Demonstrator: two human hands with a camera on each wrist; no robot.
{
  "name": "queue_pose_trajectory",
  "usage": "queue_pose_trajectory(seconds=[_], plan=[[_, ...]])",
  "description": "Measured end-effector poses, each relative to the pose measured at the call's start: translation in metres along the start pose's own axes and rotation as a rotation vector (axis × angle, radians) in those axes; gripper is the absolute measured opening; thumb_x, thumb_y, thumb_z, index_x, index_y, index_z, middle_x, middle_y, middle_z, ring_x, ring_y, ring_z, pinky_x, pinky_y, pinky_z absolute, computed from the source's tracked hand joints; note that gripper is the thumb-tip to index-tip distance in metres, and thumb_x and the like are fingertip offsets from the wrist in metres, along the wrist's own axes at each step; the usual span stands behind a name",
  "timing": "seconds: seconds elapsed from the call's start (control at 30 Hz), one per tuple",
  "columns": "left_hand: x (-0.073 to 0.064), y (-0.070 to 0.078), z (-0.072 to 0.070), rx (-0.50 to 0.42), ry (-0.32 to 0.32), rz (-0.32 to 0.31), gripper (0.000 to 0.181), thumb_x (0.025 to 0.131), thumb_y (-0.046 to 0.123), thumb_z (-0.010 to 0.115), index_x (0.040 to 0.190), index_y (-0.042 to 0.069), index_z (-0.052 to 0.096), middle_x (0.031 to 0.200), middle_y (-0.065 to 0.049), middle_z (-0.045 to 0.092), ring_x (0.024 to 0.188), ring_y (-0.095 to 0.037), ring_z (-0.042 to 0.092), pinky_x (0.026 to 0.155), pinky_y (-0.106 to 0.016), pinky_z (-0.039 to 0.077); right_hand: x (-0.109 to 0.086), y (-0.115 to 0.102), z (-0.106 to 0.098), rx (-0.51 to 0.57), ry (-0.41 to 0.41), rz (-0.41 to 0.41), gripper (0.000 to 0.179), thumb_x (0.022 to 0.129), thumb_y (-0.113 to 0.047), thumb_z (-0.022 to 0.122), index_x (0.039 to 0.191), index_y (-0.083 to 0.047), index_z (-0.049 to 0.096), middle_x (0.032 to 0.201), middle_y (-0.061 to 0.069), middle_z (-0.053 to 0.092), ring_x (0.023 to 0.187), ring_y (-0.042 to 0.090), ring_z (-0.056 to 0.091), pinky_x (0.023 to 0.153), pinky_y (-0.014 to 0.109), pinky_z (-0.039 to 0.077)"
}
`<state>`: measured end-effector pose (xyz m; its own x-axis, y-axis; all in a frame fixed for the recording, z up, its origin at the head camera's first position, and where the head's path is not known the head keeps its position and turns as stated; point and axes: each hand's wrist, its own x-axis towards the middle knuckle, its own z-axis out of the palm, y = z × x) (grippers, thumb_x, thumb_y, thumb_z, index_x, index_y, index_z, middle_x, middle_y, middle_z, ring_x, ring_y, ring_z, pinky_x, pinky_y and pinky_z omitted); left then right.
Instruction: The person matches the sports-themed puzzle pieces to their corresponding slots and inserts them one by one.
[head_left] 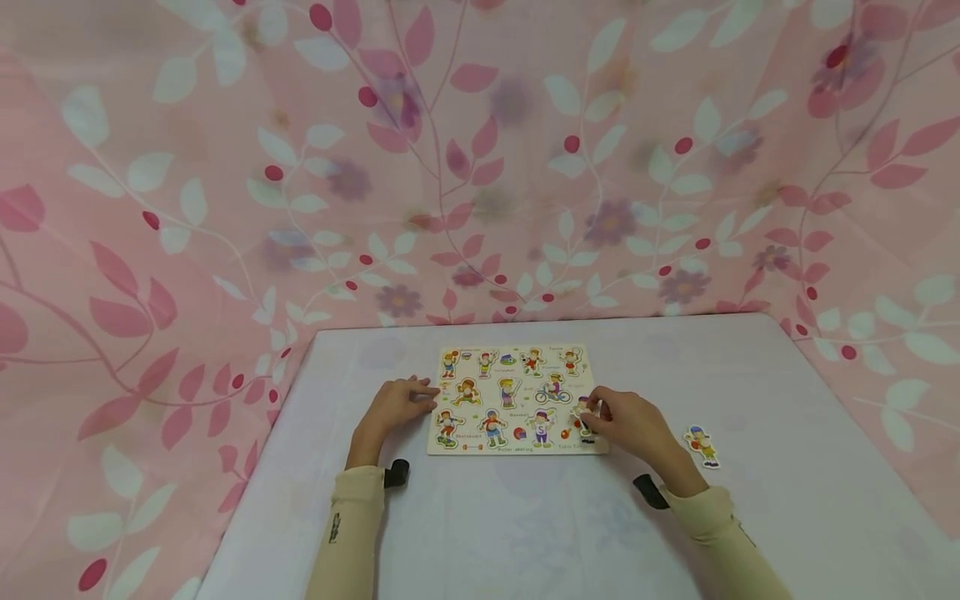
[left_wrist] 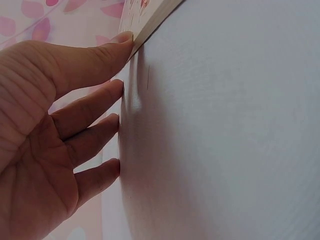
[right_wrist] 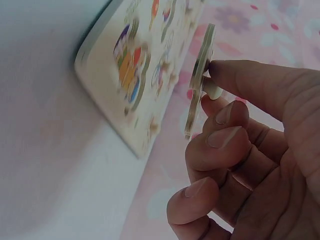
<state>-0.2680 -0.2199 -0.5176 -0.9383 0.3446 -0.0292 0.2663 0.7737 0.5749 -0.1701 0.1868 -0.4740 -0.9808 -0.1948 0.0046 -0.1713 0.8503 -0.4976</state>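
A light wooden peg puzzle board [head_left: 517, 450] with printed sports figures lies flat on the table. At its left edge my left hand [head_left: 393, 412] rests; the left wrist view shows the thumb touching the board's edge and the other fingertips on the cloth. My right hand [head_left: 622, 421] pinches a puzzle piece [right_wrist: 200, 65] by its small knob. This piece is held above the board's right front part, tilted and apart from the board in the right wrist view. Several figure pieces, such as the cyclist [head_left: 553, 389], sit on the board.
A loose puzzle piece [head_left: 702, 447] with a blue cap and yellow clothes lies on the table to the right of the board. White cloth [head_left: 465, 533] covers the table. A pink floral curtain [head_left: 480, 167] hangs behind and at both sides.
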Motion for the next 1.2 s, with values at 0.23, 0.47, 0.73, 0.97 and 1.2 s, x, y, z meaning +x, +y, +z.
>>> queue_pose_trajectory(seconds=[0.23,0.47,0.73,0.97,1.2], plan=[[0.001,0.0,-0.001,0.019,-0.004,-0.01,0.027,0.087,0.025,0.077,0.112,0.016,0.077,0.13,-0.009,0.063,0.134,-0.035,0.044,0.112,-0.054,0.03,0.013,-0.017,0.018,-0.009,-0.016,-0.064,0.017,0.089,-0.029,0.074,0.092,-0.016,0.063,0.064,-0.009,0.05,0.055,0.009,0.045,0.05,0.027,0.036],[0.001,0.001,-0.002,0.016,-0.004,0.002,0.027,0.087,0.025,0.076,0.113,0.016,0.077,0.13,-0.01,0.062,0.134,-0.036,0.045,0.112,-0.055,0.029,0.025,-0.027,0.035,-0.015,-0.059,-0.076,0.018,0.088,-0.03,0.075,0.088,-0.019,0.061,0.064,-0.009,0.05,0.055,0.009,0.045,0.052,0.028,0.035],[0.001,0.001,-0.001,0.012,-0.001,0.002,0.027,0.086,0.025,0.077,0.112,0.016,0.077,0.13,-0.01,0.063,0.134,-0.036,0.045,0.112,-0.054,0.03,0.032,-0.034,0.053,-0.028,-0.096,-0.051,0.019,0.088,-0.031,0.075,0.084,-0.021,0.06,0.066,-0.01,0.052,0.057,0.009,0.047,0.053,0.027,0.038],[0.0,0.002,-0.001,0.007,-0.001,-0.01,0.027,0.086,0.024,0.077,0.112,0.015,0.077,0.13,-0.01,0.063,0.134,-0.035,0.046,0.112,-0.053,0.029,0.032,-0.037,0.059,-0.02,-0.089,-0.046,0.019,0.089,-0.03,0.074,0.084,-0.019,0.059,0.065,-0.009,0.051,0.057,0.01,0.046,0.053,0.028,0.037],[0.001,0.001,0.0,-0.002,-0.004,-0.017,0.028,0.086,0.024,0.077,0.112,0.015,0.077,0.131,-0.009,0.062,0.135,-0.035,0.044,0.113,-0.053,0.029,0.03,-0.035,0.054,0.007,-0.097,-0.04,0.017,0.089,-0.031,0.074,0.087,-0.02,0.061,0.066,-0.009,0.053,0.057,0.01,0.047,0.053,0.029,0.038]])
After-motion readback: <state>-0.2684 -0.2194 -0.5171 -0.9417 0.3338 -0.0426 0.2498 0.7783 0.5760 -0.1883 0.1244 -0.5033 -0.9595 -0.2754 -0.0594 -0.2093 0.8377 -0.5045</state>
